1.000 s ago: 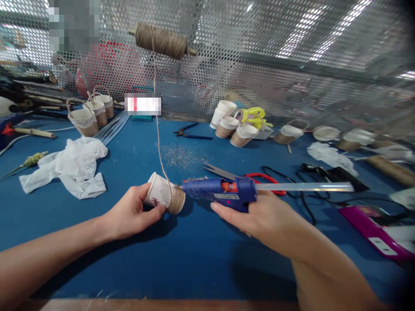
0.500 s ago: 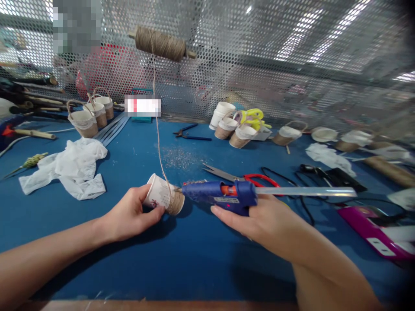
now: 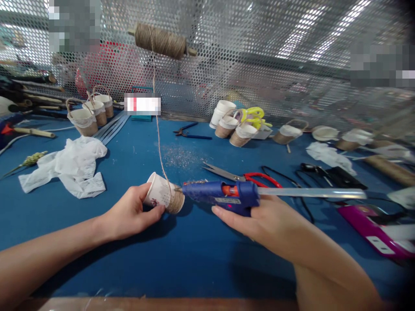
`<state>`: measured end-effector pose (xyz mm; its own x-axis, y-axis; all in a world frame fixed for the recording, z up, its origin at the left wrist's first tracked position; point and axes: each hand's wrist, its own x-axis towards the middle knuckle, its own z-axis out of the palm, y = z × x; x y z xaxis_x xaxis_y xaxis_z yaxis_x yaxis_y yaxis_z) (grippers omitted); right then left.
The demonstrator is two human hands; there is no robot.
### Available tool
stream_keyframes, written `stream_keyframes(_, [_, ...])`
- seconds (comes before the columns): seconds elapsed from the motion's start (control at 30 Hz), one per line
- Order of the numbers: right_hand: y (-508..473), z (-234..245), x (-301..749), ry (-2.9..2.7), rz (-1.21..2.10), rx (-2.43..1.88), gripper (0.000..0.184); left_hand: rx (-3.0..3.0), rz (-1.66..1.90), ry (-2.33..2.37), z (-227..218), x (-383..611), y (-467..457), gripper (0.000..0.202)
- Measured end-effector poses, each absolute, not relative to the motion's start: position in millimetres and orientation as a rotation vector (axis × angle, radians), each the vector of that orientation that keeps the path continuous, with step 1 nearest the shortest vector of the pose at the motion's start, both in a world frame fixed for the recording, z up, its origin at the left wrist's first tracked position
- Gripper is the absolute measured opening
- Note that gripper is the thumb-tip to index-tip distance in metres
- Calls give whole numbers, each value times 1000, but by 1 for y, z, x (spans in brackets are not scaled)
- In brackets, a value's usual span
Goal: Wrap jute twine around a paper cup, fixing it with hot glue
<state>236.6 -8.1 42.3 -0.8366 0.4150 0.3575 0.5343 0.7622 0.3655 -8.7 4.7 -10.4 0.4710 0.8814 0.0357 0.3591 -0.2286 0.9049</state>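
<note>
My left hand [image 3: 139, 211] is closed around a white paper cup [image 3: 158, 190], tilted on its side with its mouth toward the upper left. Brown twine [image 3: 176, 202] is wound around the cup's base end. From there a strand runs up to a twine spool [image 3: 160, 42] on a stick at the mesh. In my right hand [image 3: 256, 216] is a blue hot glue gun [image 3: 220, 193], a long clear glue stick [image 3: 311, 192] poking from its back. The nozzle meets the cup near the edge of the wound twine; whether glue is coming out I cannot make out.
Red-handled scissors [image 3: 227, 173] lie behind the glue gun, and pliers [image 3: 194, 137] farther back. Twine-wrapped cups with handles [image 3: 87, 123] stand at the left and back right. White lace cloth [image 3: 71, 164] lies left; a magenta power strip [image 3: 369, 229] sits right.
Both hands, the cup and the nozzle are almost where they were. The glue gun's rear and its glue stick have shifted slightly to the right.
</note>
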Motion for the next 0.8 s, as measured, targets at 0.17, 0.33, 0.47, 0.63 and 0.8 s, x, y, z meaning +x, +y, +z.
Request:
stream_keyframes(0.17, [-8, 50, 230, -2693, -692, -722, 49, 1797, 695, 1058, -10, -9, 5, 20])
stream_keyframes(0.33, [-8, 56, 226, -2696, -746, -679, 50, 1802, 725, 1050, -10, -9, 4, 18])
stream_keyframes(0.47, [-10, 53, 229, -2695, -785, -712, 45, 1804, 728, 1036, -10, -9, 4, 18])
stream_keyframes(0.63, [-11, 54, 230, -2713, -790, -696, 46, 1807, 731, 1036, -10, -10, 4, 18])
stream_keyframes(0.8, [-12, 56, 229, -2724, -796, -690, 48, 1811, 726, 1034, -10, -10, 4, 18])
